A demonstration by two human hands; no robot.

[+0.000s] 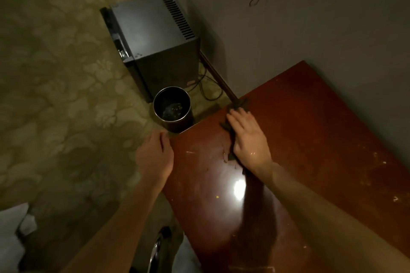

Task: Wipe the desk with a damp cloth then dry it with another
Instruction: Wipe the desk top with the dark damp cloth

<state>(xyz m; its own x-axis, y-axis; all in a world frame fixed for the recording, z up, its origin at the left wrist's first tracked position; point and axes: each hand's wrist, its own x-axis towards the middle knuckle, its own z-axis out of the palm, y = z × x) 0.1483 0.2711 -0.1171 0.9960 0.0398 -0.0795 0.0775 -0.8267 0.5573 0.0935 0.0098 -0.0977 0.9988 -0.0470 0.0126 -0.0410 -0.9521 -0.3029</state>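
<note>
Covering the left of the scene is a patterned carpet (55,95). On it, at the far side, stands a dark box-shaped appliance (150,35) with a vent grille along its top edge. Just near of that appliance is a round dark bin (180,126), open at the top, and loose cables (208,93) lie on the floor to its right.

The left hand (155,155) is at the desk's left corner, back upward, with fingers bent. Their tips meet the edge, but whether they grip it cannot be told.

The desk (310,135) is glossy red-brown wood, set against a grey wall (288,17). A bright glare (239,188) sits on its near part.

A dark cloth (240,105) lies on the desk along its far-left edge. The right hand (249,137) presses flat on it, fingers (236,118) straight and close together. Cloth shows beyond the fingertips and beside the palm.

Pale scuffs and specks (375,157) mark the desk surface further right.
</note>
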